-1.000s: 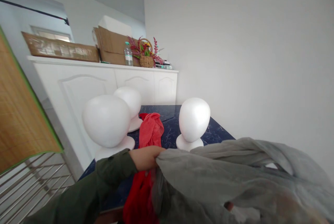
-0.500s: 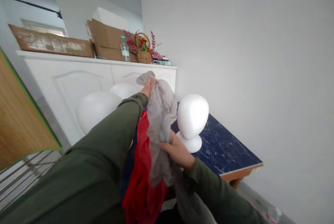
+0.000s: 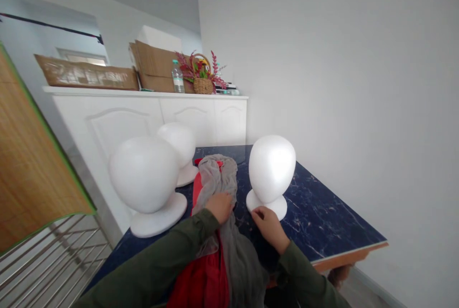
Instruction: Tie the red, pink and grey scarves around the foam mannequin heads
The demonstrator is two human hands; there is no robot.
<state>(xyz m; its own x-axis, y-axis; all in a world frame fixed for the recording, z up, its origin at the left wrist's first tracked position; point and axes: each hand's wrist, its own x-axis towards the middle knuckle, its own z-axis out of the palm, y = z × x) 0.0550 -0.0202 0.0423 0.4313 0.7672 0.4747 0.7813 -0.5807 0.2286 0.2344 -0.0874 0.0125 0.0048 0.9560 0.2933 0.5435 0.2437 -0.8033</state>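
A sheer grey scarf (image 3: 245, 260) lies lengthwise over a red scarf (image 3: 201, 281) on the dark blue marbled table (image 3: 322, 222), both trailing over the near edge. My left hand (image 3: 219, 206) is on the grey scarf with its fingers curled into the cloth; the fingertips are partly hidden. Beside the base of the right white mannequin head (image 3: 272, 169), my right hand (image 3: 270, 226) is closed, thumb and forefinger together. Whether it touches the base or pinches anything, I cannot tell.
Two more white mannequin heads, a near one (image 3: 143, 174) and a farther one (image 3: 179, 143), stand left of the scarves. A metal rack (image 3: 60, 250) is at lower left. Behind the table, a white cabinet (image 3: 125, 121) bears cardboard boxes (image 3: 154, 66), a bottle (image 3: 178, 77) and a flower basket (image 3: 202, 85).
The grey scarf, held up and stretched between both hands before, now lies on the red scarf. My left hand has come down and nearer; my right has let go of it and shifted right.
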